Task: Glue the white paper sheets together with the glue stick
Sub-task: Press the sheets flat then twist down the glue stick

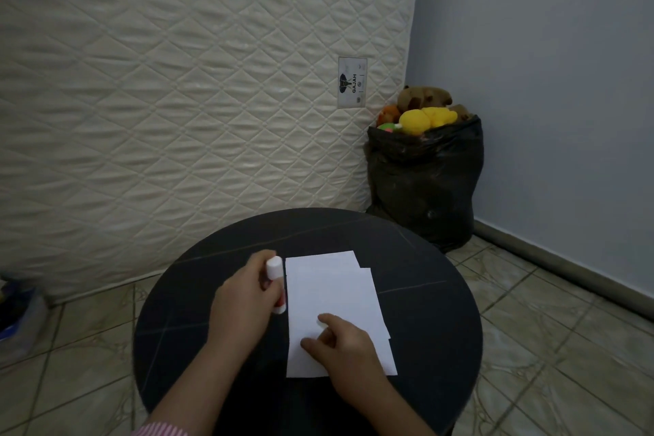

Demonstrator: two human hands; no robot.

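White paper sheets (331, 294) lie stacked and slightly offset on a round dark table (212, 311). My left hand (244, 301) is closed around a white glue stick (275, 269), held just left of the sheets' left edge with its white cap on, pointing away from me. My right hand (339, 347) rests on the near part of the top sheet, fingers spread and pressing down on the paper.
A quilted mattress (177, 99) leans upright behind the table. A black bag (424, 184) filled with plush toys stands in the corner by the blue wall. Tiled floor surrounds the table. A blue object (17, 315) lies at the left edge.
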